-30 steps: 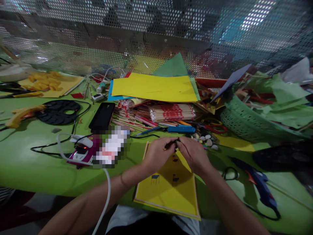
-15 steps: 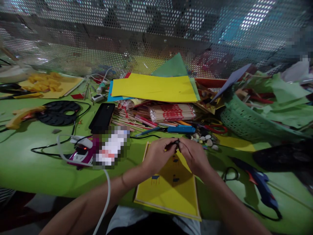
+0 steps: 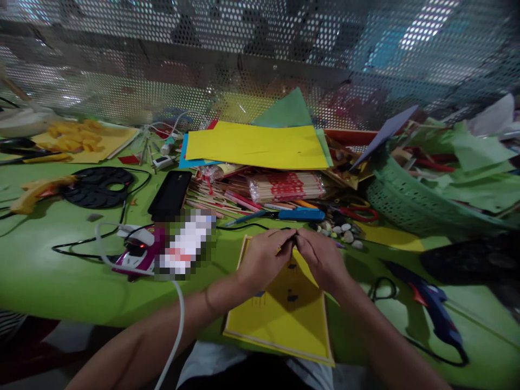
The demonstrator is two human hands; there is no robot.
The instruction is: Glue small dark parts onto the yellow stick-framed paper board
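Observation:
My left hand (image 3: pixel 263 257) and my right hand (image 3: pixel 320 257) meet fingertip to fingertip above a yellow board (image 3: pixel 284 319) with a pale wooden frame, which lies on the green table (image 3: pixel 49 260). Both hands are pinched shut on a small dark piece (image 3: pixel 294 234) held between them; it is too small to name. A few tiny dark shapes (image 3: pixel 291 297) sit on the yellow board under my hands.
A blue glue gun (image 3: pixel 430 303) and black scissors (image 3: pixel 382 287) lie at the right. Small pebbles (image 3: pixel 345 232), a blue cutter (image 3: pixel 300 214), stick bundles (image 3: pixel 284 187), yellow paper sheets (image 3: pixel 255 145) and a black phone (image 3: pixel 170 194) lie behind. A green basket (image 3: pixel 402 200) stands at the right.
My hands have dropped slightly and closed tighter together, so the left hand now covers the small blue shape on the board. Nothing else has moved.

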